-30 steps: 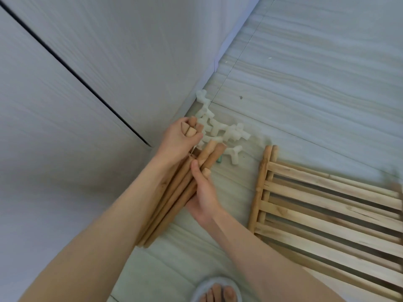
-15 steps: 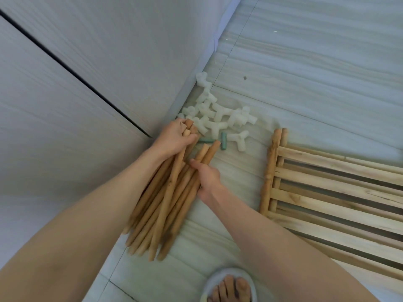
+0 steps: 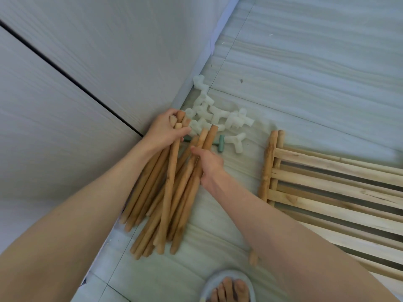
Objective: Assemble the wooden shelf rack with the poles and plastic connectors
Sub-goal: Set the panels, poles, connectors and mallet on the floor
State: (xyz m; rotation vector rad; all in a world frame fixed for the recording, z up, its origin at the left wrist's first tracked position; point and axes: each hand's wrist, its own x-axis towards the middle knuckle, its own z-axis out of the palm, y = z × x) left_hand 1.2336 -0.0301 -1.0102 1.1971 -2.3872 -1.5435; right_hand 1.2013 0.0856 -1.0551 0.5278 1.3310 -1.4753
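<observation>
Since a second ago I see the poles (image 3: 172, 188) have come down from a raised, gathered bundle and now lie fanned out on the floor at centre frame, far ends toward the wall. My left hand (image 3: 168, 129) curls around the far ends of several poles at the wall's foot; my right hand (image 3: 207, 164) lies against the right flank of the bundle, but its fingers are tucked behind the wood, so I cannot tell whether it clamps a pole or just steadies them.

Just beyond the pole tips, upper centre, the white plastic connectors (image 3: 218, 118) lie in a loose heap, with a small green piece (image 3: 220, 143) poking out beside the bundle. At right, well apart from the poles, the slatted shelf panels (image 3: 327, 192) lie flat, seemingly stacked, running off the frame edge.

By my judgement the task has barely begun: no pole sits in a connector and no panel is mounted, so all the joining remains.

My forearms cover part of the bundle, so I cannot count the poles. A slippered foot (image 3: 229, 288) shows at the bottom edge.
</observation>
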